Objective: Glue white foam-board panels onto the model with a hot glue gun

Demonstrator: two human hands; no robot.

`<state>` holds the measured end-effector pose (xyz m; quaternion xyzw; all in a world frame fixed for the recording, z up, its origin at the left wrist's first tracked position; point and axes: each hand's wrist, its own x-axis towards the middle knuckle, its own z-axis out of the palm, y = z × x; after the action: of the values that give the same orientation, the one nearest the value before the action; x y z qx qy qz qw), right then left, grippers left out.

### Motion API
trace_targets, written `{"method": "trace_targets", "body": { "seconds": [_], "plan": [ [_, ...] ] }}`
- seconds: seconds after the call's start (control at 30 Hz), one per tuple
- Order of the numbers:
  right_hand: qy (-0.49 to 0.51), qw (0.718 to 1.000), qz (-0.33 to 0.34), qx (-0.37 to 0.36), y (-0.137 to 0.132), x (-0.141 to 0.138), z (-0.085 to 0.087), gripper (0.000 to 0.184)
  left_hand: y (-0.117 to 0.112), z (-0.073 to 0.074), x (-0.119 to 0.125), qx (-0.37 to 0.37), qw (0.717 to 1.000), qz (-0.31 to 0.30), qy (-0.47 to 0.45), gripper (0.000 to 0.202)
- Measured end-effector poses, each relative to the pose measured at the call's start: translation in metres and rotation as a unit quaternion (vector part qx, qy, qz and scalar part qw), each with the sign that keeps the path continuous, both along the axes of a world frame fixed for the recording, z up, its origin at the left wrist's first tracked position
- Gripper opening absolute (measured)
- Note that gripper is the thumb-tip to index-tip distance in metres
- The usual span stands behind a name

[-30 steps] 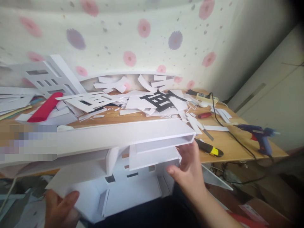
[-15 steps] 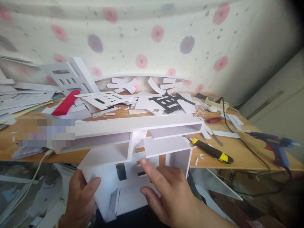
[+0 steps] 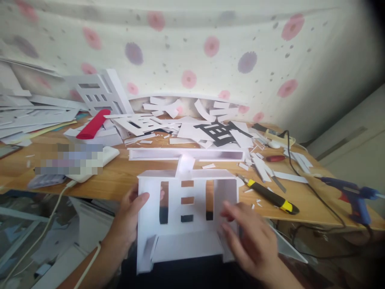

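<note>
A white foam-board Chinese character (image 3: 173,228), built as a hollow piece with raised side walls, is tilted up at the front table edge. Slots and small windows pierce its back, and the table shows through them. My left hand (image 3: 130,216) grips its left wall, thumb on the near face and fingers behind. At the right wall is my right hand (image 3: 251,235), slightly blurred, with thumb and forefinger apart; whether it touches the wall I cannot tell. The piece's long top bar (image 3: 186,154) lies toward the table's middle, joined by a short stem.
On the wooden table (image 3: 120,180) are a yellow-black utility knife (image 3: 272,196), a blue hot glue gun (image 3: 351,192), a red-handled tool (image 3: 275,158), a red tube-shaped item (image 3: 94,124) and a white power bank (image 3: 90,170) with a cable. White offcuts and black cut-out characters (image 3: 219,132) lie behind.
The foam-board character has turned to face me more squarely, its top bar now farther off. My right hand has moved from over its middle to its right side. My left hand moved up and right.
</note>
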<state>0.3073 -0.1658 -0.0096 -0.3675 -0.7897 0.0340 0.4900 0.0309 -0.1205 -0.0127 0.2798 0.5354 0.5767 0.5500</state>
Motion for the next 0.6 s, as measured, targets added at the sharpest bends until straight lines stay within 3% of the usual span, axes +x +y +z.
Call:
{"method": "trace_targets", "body": {
  "seconds": [0.07, 0.13, 0.23, 0.3, 0.43, 0.6],
  "plan": [
    [0.048, 0.996, -0.076, -0.024, 0.004, 0.017, -0.015, 0.045, 0.008, -0.004, -0.003, -0.016, 1.0, -0.011, -0.023, 0.06],
    [0.06, 0.988, -0.11, -0.095, 0.007, 0.027, -0.029, 0.04, 0.014, -0.007, -0.006, -0.036, 0.999, -0.019, -0.036, 0.062],
    [0.053, 0.971, -0.078, -0.218, 0.009, 0.029, -0.045, 0.05, 0.02, -0.009, -0.005, -0.051, 0.998, -0.023, -0.042, 0.064],
    [0.051, 0.963, -0.07, -0.253, 0.008, 0.026, -0.049, 0.052, 0.023, -0.008, -0.004, -0.043, 0.999, -0.018, -0.025, 0.071],
    [0.054, 0.962, -0.092, -0.253, 0.004, 0.02, -0.051, 0.054, 0.028, -0.01, -0.008, -0.028, 0.999, -0.021, 0.019, 0.08],
    [0.002, 0.984, -0.073, -0.164, -0.007, 0.02, -0.05, 0.06, 0.043, -0.014, -0.018, -0.024, 0.998, -0.054, 0.035, 0.086]
  ]
}}
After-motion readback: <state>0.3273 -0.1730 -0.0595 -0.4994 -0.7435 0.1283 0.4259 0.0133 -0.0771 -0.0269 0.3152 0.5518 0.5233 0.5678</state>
